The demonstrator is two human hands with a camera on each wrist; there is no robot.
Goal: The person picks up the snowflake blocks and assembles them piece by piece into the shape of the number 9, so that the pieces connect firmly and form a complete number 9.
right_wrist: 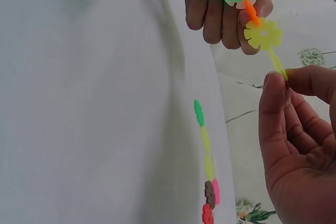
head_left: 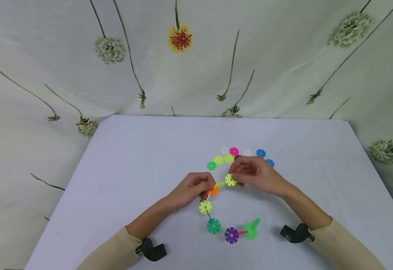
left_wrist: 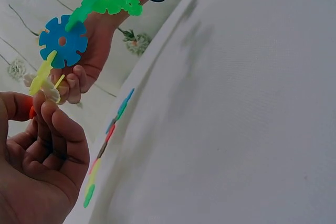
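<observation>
Both hands hold up a chain of slotted plastic snowflake discs above the table. My left hand pinches the chain at an orange disc. At the chain's upper end, my right hand pinches a yellow disc between thumb and index finger. Another yellow disc, seen in the right wrist view, links it to the orange one. Below the left hand hang a yellow-green disc, a teal disc, a purple disc and green discs, joined edge into slot.
Loose discs lie in an arc beyond the hands on the white table: a green disc, a pink disc, a blue disc and several others. The right hand partly covers them. A flower-printed cloth hangs behind the table.
</observation>
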